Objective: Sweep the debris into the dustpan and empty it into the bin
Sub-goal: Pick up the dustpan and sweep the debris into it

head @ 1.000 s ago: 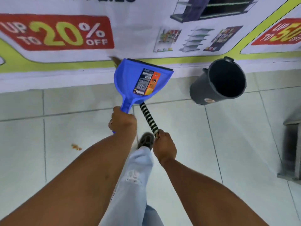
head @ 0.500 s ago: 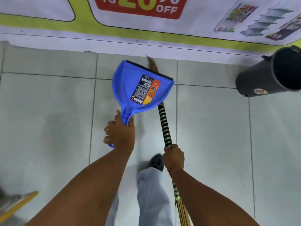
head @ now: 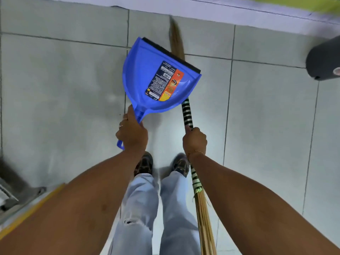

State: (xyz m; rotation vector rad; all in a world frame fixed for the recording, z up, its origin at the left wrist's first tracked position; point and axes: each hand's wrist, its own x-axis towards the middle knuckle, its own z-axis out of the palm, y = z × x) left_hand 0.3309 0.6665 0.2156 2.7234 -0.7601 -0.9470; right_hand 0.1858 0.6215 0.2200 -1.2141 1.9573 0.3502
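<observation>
My left hand (head: 132, 133) is wrapped tight around the handle of the blue dustpan (head: 147, 78), which I hold up off the floor (head: 64, 89) with its open face turned toward me and its black rubber lip (head: 171, 53) at the far edge. It strikes me as light, stiff moulded plastic, so one fist near where the handle meets the pan should steer it; the smooth handle could twist if I loosen up. My right hand (head: 194, 141) is closed around the broom (head: 187, 115) on its black-and-white wrapped stretch, which looks grippy, while the loose straw bundle below my wrist would be a poor place to hold. The broom runs behind the pan, its soft brown tip showing beyond the lip. The pan looks empty, and I see no debris on the tiles here. The dark bin (head: 324, 60) lies on its side at the right edge, well apart from the pan.
</observation>
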